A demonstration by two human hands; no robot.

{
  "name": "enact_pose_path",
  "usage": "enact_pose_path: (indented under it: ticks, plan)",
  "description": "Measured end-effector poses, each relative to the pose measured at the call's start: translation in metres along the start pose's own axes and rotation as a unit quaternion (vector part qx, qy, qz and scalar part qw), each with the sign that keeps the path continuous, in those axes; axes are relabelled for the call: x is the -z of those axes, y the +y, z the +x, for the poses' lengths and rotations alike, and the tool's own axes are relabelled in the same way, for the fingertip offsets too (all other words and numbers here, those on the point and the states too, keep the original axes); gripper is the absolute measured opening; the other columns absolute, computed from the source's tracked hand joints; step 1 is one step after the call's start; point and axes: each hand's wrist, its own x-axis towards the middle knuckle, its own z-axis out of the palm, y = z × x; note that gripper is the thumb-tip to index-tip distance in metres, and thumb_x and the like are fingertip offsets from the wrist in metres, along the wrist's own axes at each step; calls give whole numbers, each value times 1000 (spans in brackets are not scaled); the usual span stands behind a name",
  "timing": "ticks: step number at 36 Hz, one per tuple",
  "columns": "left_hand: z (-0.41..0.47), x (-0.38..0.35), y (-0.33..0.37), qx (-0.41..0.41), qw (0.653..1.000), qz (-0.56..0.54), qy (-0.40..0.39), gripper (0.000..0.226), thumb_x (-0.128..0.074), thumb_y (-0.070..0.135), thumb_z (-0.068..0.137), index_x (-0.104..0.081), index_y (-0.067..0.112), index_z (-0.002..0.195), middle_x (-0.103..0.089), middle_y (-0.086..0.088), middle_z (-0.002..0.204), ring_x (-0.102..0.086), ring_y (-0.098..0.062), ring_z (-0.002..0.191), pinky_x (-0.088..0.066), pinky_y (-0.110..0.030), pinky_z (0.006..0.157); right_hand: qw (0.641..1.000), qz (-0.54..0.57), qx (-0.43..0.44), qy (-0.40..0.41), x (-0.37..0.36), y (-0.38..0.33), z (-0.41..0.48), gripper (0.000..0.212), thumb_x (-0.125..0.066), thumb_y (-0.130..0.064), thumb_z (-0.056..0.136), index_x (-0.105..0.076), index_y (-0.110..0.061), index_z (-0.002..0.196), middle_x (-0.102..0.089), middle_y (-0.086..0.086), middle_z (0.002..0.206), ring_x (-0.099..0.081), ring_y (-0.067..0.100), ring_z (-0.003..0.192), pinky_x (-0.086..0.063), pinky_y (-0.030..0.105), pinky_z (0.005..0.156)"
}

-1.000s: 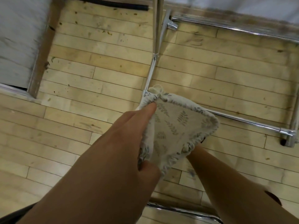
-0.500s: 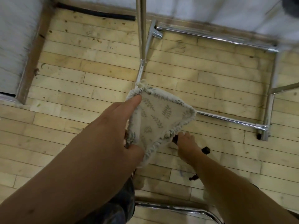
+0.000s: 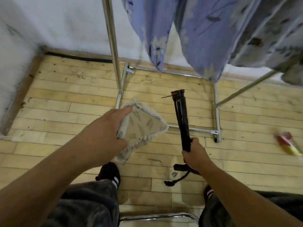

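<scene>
- The left hand (image 3: 105, 133) grips a small cloth (image 3: 144, 126) with leaf prints on it. The thumb is under the cloth and the fingers curl over its edge.
- The cloth is up in the air. It is just in front of the tall pole of the shiny metal rack (image 3: 113, 46) and above the rack's low front bar.
- The right hand (image 3: 195, 154) is closed tight round a black folded stand (image 3: 181, 115), near its lower end.
- The stand points up and away from the person and crosses over the rack's low front bar.
- A black strap (image 3: 178, 177) hangs from the stand, on the near side of the rack.
- Blue flowered clothes (image 3: 205, 30) hang on the rack, above the stand.
- A blurry red and yellow thing (image 3: 288, 145) lies on the wood floor (image 3: 65, 104), to the right of the rack.
</scene>
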Motion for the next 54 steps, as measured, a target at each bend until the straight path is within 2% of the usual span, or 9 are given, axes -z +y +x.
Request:
enact_pose_path:
  ticks: [5, 8, 14, 18, 25, 35, 45, 51, 54]
  plan:
    - [-15, -13, 8, -11, 1000, 8, -11, 92, -67, 14, 91, -16, 43, 161, -31, 12, 160, -51, -12, 127, -54, -24, 89, 995, 101, -2, 12, 38, -2, -41, 46, -66, -12, 98, -38, -13, 135, -63, -1, 96, -74, 24, 82, -64, 44, 74]
    - [-27, -22, 16, -19, 999, 22, -25, 92, -66, 15, 92, -14, 42, 162, -31, 10, 160, -48, -13, 131, -51, -24, 92, 987, 162, -7, 24, 59, -1, -68, 52, -70, -13, 96, -41, -13, 140, -66, 5, 112, -76, 26, 85, -65, 47, 76]
    - [-45, -39, 23, -32, 998, 42, -19, 88, -66, 14, 92, -18, 37, 163, -35, 5, 158, -50, -12, 100, -40, -13, 62, 959, 282, 9, 35, 99, -4, -122, 50, -71, -10, 96, -44, -20, 136, -60, 3, 126, -77, 21, 80, -63, 32, 64]
    - [-61, -56, 24, -22, 997, 69, -19, 87, -64, 12, 93, -18, 34, 163, -31, 2, 163, -53, -18, 124, -46, -21, 88, 949, 311, 28, 40, 118, -4, -153, 40, -71, -9, 96, -48, -18, 128, -65, 6, 117, -77, 23, 82, -64, 35, 64]
    - [-88, -77, 28, -22, 996, 83, -15, 88, -65, 8, 92, -18, 30, 163, -24, 3, 165, -46, -20, 134, -41, -21, 89, 924, 378, 51, -7, 130, 8, -187, 35, -69, -7, 97, -54, -15, 127, -68, 17, 116, -75, 34, 94, -61, 35, 66]
    - [-118, -105, 29, -15, 997, 75, 32, 85, -67, 9, 91, -23, 28, 162, -37, -3, 157, -48, -23, 133, -45, -31, 102, 878, 472, 70, -39, 133, 12, -198, 28, -66, -11, 100, -62, -12, 127, -71, 15, 122, -71, 31, 109, -58, 31, 63]
    - [-122, -107, 38, -14, 998, 58, 34, 95, -70, 6, 88, -19, 33, 163, -31, 2, 163, -46, -21, 138, -49, -31, 105, 823, 559, 76, -60, 132, 17, -208, 29, -62, -11, 101, -63, -4, 129, -71, 19, 126, -72, 29, 105, -57, 42, 83]
    - [-125, -118, 41, -38, 999, 16, 14, 96, -70, 6, 87, -19, 37, 162, -37, 6, 157, -58, -14, 112, -55, -26, 81, 814, 577, 58, -34, 129, 19, -208, 32, -63, -9, 101, -62, -1, 131, -71, 17, 126, -71, 27, 101, -57, 32, 66]
    - [-128, -120, 40, -47, 999, -10, 12, 97, -74, 8, 86, -20, 38, 162, -37, 9, 156, -58, -12, 111, -58, -27, 81, 815, 576, 64, 3, 130, 20, -208, 32, -64, -8, 100, -61, -3, 132, -71, 13, 119, -71, 28, 101, -56, 31, 62]
